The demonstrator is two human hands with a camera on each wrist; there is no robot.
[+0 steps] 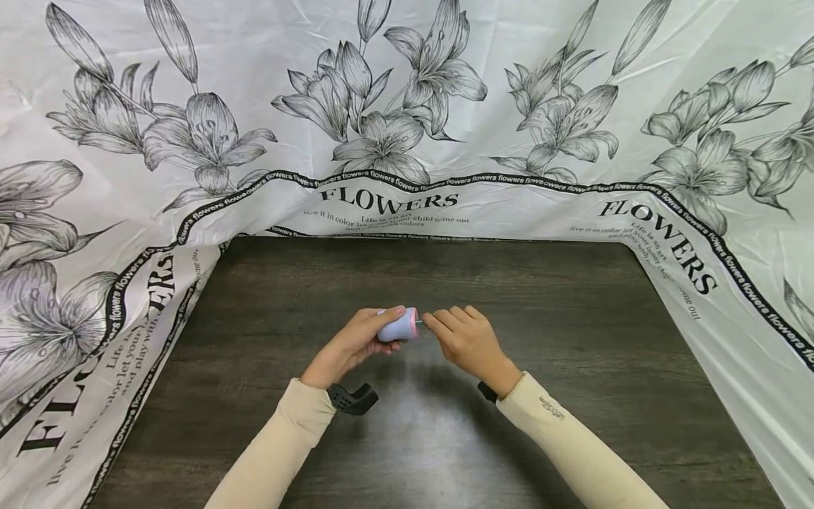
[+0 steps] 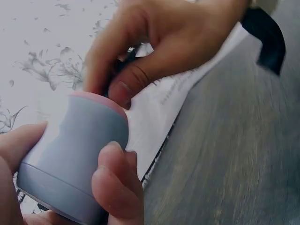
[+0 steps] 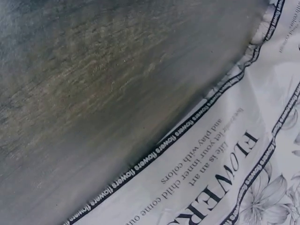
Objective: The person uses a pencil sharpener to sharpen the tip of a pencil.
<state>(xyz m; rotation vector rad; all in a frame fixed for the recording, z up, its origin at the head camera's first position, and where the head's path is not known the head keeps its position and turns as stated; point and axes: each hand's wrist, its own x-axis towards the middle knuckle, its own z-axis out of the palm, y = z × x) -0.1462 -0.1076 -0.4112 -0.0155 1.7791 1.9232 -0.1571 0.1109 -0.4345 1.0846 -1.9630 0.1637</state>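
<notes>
A small lavender container with a pink rim lies on its side in my left hand, over the middle of the dark table. In the left wrist view, the left thumb and fingers wrap its smooth, slightly waisted body. My right hand is at the pink end, its fingers pinching a thin dark stick that runs into that end. Most of the stick is hidden by the right fingers. The right wrist view shows neither hand nor the container.
The dark wood-grain table spreads around both hands. White cloth printed with flowers and lettering hangs behind it and along both sides. Black bands circle the wrists, below cream sleeves.
</notes>
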